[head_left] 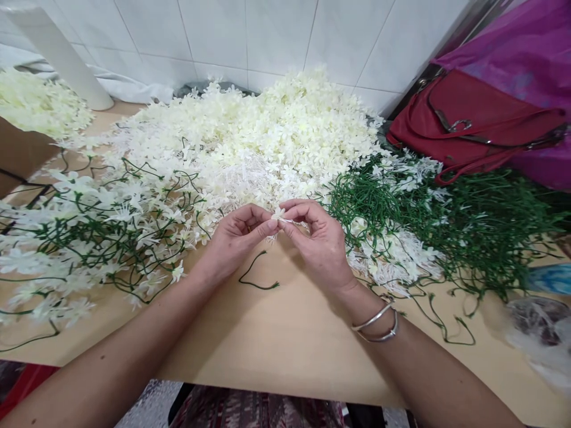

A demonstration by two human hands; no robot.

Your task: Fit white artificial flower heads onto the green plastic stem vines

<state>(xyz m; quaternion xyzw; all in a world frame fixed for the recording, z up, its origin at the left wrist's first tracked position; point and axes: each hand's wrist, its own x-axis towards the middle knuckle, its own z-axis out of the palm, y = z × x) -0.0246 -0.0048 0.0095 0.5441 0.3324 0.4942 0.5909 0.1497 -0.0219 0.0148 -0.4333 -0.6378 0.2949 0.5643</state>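
Blossom (279,215) sits in the fingertip pinch of left hand (235,236) and right hand (322,241), green stem (264,288) at its seven o'clock on the desk (276,339); over-tight squeezing could crease thin petals.

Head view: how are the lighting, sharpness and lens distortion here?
Head view, lighting: soft shadows fall on the table near the left hand and right hand; head view, brightness: petals in the pale flower heap partly wash together; head view, sharpness: the plastic bag at lower right looks smeared; head view, distortion: seams on the tiled wall fan outward.
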